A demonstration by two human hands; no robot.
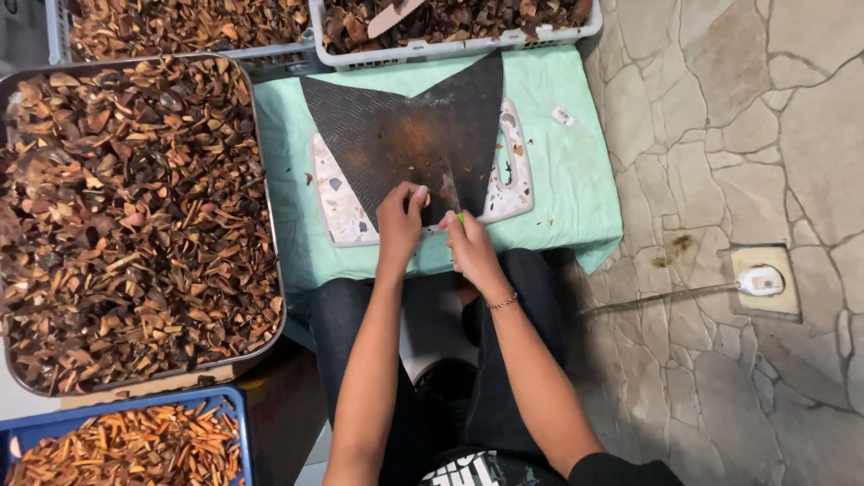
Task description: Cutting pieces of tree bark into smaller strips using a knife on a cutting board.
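Observation:
My right hand (470,250) grips a knife (449,191) with a green handle, its blade pointing away over a dark ribbed mat (405,126). The mat lies on a white speckled cutting board (513,193), which rests on a mint-green cloth (558,171). My left hand (400,216) presses down on something small at the mat's near edge, right beside the blade; the piece itself is hidden under the fingers. A thin bracelet circles my right wrist.
A large metal tray (270,270) of brown dried shells stands at left. A blue crate (236,423) of orange-brown strips sits at lower left. Two pale crates (468,49) of brown pieces line the far side. A stone floor with a white socket box (763,281) lies right.

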